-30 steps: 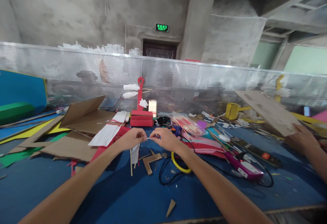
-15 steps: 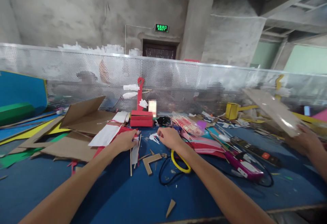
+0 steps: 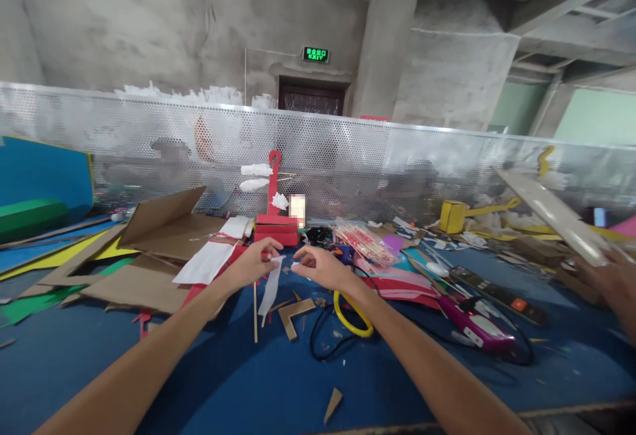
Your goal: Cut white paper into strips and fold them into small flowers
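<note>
My left hand (image 3: 256,263) pinches the top end of a narrow white paper strip (image 3: 271,289), which hangs down over the blue table. Facing it, my right hand (image 3: 320,266) has its fingers curled together at a small white scrap (image 3: 295,265). A gap separates the two hands. Just behind them stands a red box (image 3: 276,231) with a tall red upright (image 3: 273,183) that bears white pieces and thin sticks. Below the left hand lies a thin wooden stick (image 3: 255,316).
Cardboard (image 3: 139,283) and white and red sheets lie left. An L-shaped cardboard piece (image 3: 293,319), yellow ring (image 3: 350,322), bagged sticks (image 3: 365,241) and purple device (image 3: 477,329) lie centre to right. Another person's hand (image 3: 613,283) holds a clear sheet far right.
My left hand has lifted the white strip and moved slightly right. My right hand has shifted slightly left, with a small white scrap now at its fingertips. The other person's clear sheet has tilted and moved right.
</note>
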A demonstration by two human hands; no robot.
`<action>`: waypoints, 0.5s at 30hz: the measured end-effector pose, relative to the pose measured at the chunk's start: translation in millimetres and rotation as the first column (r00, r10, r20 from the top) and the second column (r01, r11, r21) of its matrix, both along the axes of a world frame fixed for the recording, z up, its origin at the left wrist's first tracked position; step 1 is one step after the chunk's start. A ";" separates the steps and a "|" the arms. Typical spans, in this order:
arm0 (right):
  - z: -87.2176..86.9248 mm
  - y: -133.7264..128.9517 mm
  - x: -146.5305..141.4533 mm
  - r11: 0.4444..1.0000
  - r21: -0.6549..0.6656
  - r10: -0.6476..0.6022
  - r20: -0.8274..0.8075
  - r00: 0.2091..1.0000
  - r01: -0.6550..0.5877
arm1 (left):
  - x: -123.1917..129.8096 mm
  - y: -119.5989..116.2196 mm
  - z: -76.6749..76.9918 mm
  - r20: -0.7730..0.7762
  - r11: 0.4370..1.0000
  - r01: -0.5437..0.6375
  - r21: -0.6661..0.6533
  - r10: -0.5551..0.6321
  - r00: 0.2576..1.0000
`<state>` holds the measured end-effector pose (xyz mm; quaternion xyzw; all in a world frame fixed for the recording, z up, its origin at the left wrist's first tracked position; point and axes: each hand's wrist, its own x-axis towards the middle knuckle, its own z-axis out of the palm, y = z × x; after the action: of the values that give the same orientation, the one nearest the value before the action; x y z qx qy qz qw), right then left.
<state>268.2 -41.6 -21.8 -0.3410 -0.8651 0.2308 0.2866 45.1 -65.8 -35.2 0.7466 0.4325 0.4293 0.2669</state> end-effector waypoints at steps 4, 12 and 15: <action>-1.0 -12.0 -13.8 0.966 -0.185 0.149 -0.186 0.971 -0.183 | 13.0 -11.1 15.8 0.195 0.998 0.040 0.057 -0.051 0.979; 2.4 -10.6 -16.3 0.954 -0.220 0.105 -0.394 0.913 -0.204 | 17.5 -17.0 19.6 0.285 0.998 0.012 0.064 -0.030 0.958; 2.8 -6.3 -14.2 0.967 -0.194 0.073 -0.420 0.905 -0.168 | 16.9 -17.0 19.4 0.315 0.997 -0.021 0.079 -0.005 0.949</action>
<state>254.0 -47.9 -19.0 -0.2609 -0.7736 0.4108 0.4057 62.0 -82.8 -15.8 0.6769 0.3695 0.5613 0.3003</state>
